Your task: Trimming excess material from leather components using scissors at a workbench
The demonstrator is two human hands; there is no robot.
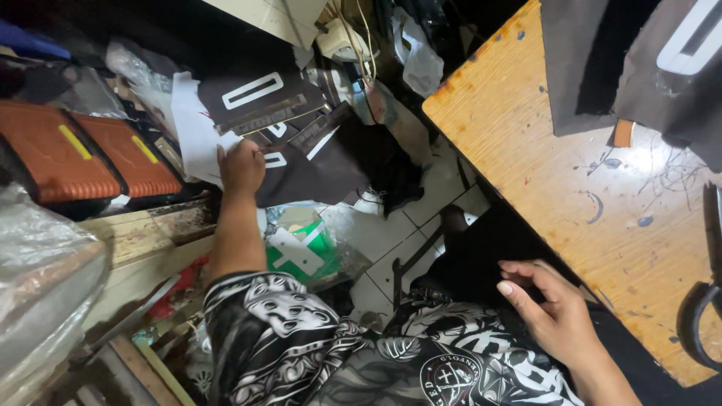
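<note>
Scratched wooden bench (526, 143) at right, dark cloth (602, 60) on its far end, scissors (703, 316) near the edge. White tiled floor (391, 233) below, cluttered; orange cases (83, 154) at left. Left hand (242, 165) reaches down to a pile of dark brown fabric pieces (301, 143) with white rectangle prints, fingers curled onto the top piece's edge. Right hand (553, 308) rests at bench edge, fingers loosely bent, holding nothing.

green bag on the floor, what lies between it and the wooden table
In the head view, bare white floor tiles and a thin dark bar lie between the green bag and the wooden table.
</note>
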